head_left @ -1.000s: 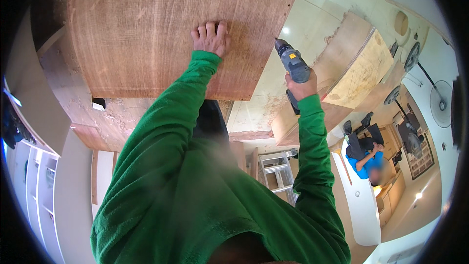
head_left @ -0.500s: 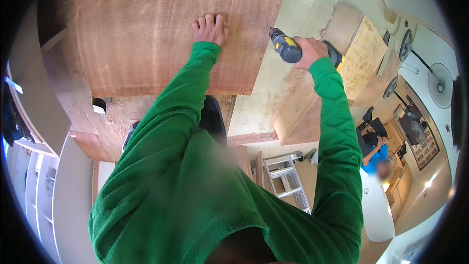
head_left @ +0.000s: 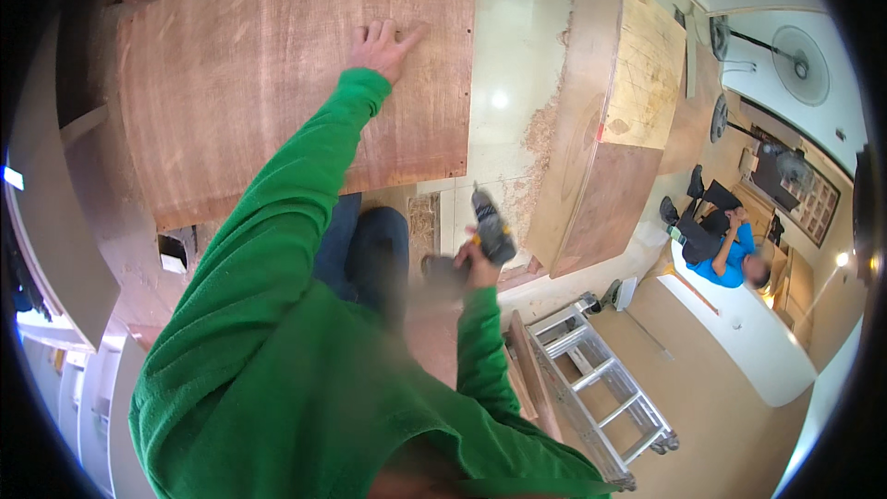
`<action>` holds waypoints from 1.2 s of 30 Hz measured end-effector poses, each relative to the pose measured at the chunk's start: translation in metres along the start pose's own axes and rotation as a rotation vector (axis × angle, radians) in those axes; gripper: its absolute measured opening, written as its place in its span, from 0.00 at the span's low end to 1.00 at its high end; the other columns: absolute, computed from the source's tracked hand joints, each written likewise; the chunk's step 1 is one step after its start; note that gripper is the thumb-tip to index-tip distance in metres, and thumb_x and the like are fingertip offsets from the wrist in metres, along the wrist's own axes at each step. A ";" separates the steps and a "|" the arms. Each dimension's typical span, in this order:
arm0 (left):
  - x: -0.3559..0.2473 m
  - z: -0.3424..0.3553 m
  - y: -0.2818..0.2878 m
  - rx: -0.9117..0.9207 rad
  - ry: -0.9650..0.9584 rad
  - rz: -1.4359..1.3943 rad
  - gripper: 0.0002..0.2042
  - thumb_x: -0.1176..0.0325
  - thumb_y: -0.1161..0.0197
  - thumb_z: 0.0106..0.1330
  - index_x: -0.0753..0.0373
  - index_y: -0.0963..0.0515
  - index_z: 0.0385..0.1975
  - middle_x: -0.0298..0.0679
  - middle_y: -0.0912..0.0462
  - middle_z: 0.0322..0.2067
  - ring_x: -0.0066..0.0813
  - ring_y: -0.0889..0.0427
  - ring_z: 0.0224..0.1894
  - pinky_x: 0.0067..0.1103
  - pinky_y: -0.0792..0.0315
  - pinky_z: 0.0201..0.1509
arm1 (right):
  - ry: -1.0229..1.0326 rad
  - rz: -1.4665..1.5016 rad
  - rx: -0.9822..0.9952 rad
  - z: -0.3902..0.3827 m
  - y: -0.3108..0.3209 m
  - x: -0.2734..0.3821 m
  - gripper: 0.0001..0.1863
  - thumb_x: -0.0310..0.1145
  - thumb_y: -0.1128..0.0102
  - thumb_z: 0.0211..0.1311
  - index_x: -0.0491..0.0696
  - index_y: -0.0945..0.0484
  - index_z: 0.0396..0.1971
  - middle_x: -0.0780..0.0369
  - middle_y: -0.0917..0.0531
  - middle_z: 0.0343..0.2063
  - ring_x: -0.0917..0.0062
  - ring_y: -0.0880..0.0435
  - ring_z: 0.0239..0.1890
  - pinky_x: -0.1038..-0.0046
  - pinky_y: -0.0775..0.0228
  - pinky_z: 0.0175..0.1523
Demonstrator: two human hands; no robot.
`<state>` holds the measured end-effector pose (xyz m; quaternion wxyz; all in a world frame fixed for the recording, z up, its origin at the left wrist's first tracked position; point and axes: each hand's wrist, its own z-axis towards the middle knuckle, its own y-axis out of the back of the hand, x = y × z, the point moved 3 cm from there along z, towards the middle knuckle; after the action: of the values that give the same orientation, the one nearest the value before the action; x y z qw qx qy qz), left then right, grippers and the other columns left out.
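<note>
A broad reddish-brown plywood panel [head_left: 268, 83] lies in front of me, with small dark screw heads or holes along its right edge. My left hand [head_left: 383, 48] rests on its upper right part, fingers spread and thumb out, holding nothing. My right hand [head_left: 479, 266] grips a black and yellow cordless drill [head_left: 494, 227] near my body, right of my knees. The drill's nose points up and away, apart from the panel's near right corner. Part of its lower end is blurred.
A long wooden box [head_left: 591, 139] stands to the right, with wood shavings [head_left: 545, 134] on the tiled floor beside it. An aluminium ladder [head_left: 601, 383] lies lower right. Farther right, a person in blue [head_left: 730, 254] sits near a white table [head_left: 771, 351] and fans [head_left: 799, 65]. Another person's head shows upper left.
My right hand has drawn the drill back from the panel's right edge toward my body. My left hand stays on the panel, its fingers now more spread. The view has shifted to the right.
</note>
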<state>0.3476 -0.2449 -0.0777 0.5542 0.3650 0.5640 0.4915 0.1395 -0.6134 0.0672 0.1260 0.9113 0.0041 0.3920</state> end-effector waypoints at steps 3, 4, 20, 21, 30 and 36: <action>-0.038 0.033 -0.005 0.105 -0.170 -0.032 0.38 0.74 0.44 0.73 0.28 0.36 0.80 0.41 0.23 0.48 0.41 0.24 0.54 0.44 0.33 0.57 | 0.075 -0.180 -0.160 -0.055 0.021 -0.061 0.16 0.20 0.36 0.60 0.43 0.20 0.48 0.64 0.19 0.24 0.77 0.22 0.18 0.72 0.29 0.23; -0.048 0.042 -0.008 0.091 -0.133 -0.026 0.37 0.73 0.45 0.74 0.28 0.37 0.81 0.41 0.22 0.49 0.41 0.24 0.55 0.44 0.33 0.58 | 0.107 -0.235 -0.219 -0.070 0.028 -0.079 0.15 0.19 0.36 0.58 0.43 0.19 0.46 0.63 0.19 0.25 0.76 0.22 0.18 0.71 0.29 0.23; -0.009 -0.015 0.033 0.248 -0.370 -0.392 0.25 0.66 0.36 0.72 0.52 0.22 0.70 0.51 0.17 0.59 0.52 0.15 0.58 0.40 0.20 0.63 | 0.011 -0.230 -0.227 -0.146 0.020 -0.278 0.25 0.29 0.28 0.55 0.40 0.16 0.54 0.57 0.10 0.45 0.67 0.11 0.46 0.65 0.20 0.56; 0.023 -0.048 0.042 0.142 -0.253 -0.551 0.26 0.59 0.32 0.71 0.52 0.22 0.70 0.52 0.15 0.56 0.51 0.15 0.59 0.42 0.22 0.64 | -0.018 -0.245 -0.200 -0.146 0.022 -0.277 0.25 0.29 0.28 0.55 0.41 0.16 0.55 0.57 0.10 0.46 0.67 0.11 0.46 0.64 0.20 0.56; 0.379 -0.427 0.154 0.237 0.994 -0.099 0.52 0.32 0.23 0.58 0.71 0.27 0.71 0.62 0.17 0.61 0.55 0.15 0.60 0.41 0.21 0.65 | 0.157 -0.204 -0.337 -0.132 0.024 -0.317 0.20 0.32 0.25 0.52 0.38 0.12 0.45 0.53 0.08 0.37 0.63 0.08 0.43 0.60 0.19 0.53; 0.409 -0.486 0.109 0.187 1.105 -0.612 0.46 0.31 0.23 0.59 0.72 0.17 0.61 0.56 0.11 0.52 0.46 0.12 0.54 0.38 0.20 0.63 | 0.087 -0.259 -0.304 -0.132 0.036 -0.333 0.19 0.30 0.27 0.53 0.38 0.11 0.45 0.56 0.09 0.36 0.68 0.09 0.41 0.62 0.20 0.51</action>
<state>-0.1941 0.1006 -0.1292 0.2627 -0.0729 0.8859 0.3753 -0.1892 -0.6535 -0.0746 0.3114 0.8557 0.0675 0.4077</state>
